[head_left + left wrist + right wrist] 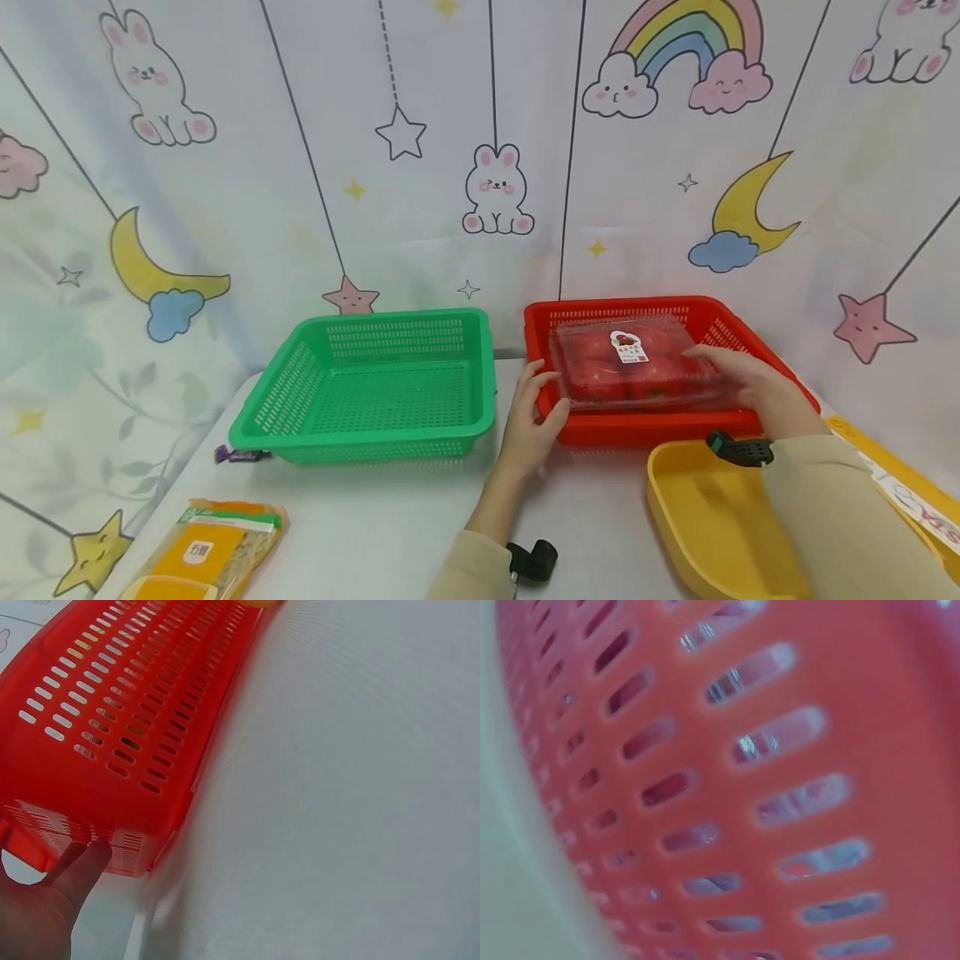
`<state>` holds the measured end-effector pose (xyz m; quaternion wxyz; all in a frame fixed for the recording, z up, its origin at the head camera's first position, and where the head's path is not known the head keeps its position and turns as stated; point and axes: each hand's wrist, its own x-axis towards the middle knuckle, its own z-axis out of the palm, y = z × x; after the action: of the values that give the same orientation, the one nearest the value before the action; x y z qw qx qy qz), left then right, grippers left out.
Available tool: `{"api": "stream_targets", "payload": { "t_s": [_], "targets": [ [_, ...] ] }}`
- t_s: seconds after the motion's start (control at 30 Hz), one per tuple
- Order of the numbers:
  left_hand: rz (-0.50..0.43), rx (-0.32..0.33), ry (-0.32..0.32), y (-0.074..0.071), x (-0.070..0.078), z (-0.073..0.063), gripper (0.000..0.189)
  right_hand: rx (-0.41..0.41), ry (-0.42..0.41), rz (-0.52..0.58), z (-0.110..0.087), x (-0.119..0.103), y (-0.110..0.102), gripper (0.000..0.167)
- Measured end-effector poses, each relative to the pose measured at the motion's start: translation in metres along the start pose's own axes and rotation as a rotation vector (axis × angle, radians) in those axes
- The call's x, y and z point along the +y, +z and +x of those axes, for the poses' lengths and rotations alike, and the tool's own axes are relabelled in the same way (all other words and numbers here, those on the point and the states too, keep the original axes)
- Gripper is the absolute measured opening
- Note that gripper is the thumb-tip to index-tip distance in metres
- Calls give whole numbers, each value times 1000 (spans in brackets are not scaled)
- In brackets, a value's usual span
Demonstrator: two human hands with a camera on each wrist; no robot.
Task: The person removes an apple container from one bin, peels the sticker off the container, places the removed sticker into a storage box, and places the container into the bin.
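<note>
A clear plastic box of round red fruit [626,362] with a white label sits in the red basket [600,432], its top about level with the rim. My right hand [753,387] grips the box's right end; its thumb is hidden. At the basket's left end is my left hand [528,425], fingers spread and bent a little by the rim and the box's left edge. The left wrist view shows those fingers [86,870] against the outside of the basket's slotted end wall. Only the slotted red wall and a pale sleeve edge fill the right wrist view.
A green basket [360,454] stands to the left. Closer to me on the right is a yellow tray [720,508], partly under my right forearm. A yellow food packet [206,550] lies front left, and a small purple wrapper [243,455] beside the green basket. A patterned curtain [435,250] hangs behind.
</note>
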<state>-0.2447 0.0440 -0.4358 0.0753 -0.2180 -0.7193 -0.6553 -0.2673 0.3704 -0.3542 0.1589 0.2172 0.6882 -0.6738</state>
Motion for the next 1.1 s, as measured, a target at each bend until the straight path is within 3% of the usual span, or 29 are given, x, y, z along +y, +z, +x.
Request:
{"api": "stream_targets", "payload": {
  "t_s": [0.13, 0.3, 0.7, 1.1],
  "targets": [
    [5, 5, -6, 0, 0, 0, 51, -102, 30, 127, 2, -3, -1, 53],
    [4, 5, -18, -1, 1, -1, 50, -165, 20, 145, 2, -5, 1, 47],
    [13, -4, -11, -1, 1, 0, 49, -4, -65, 54, -4, -7, 0, 48],
    [64, -6, -47, -3, 2, -1, 51, 2, -103, 83, -17, -11, -3, 44]
  ]
}}
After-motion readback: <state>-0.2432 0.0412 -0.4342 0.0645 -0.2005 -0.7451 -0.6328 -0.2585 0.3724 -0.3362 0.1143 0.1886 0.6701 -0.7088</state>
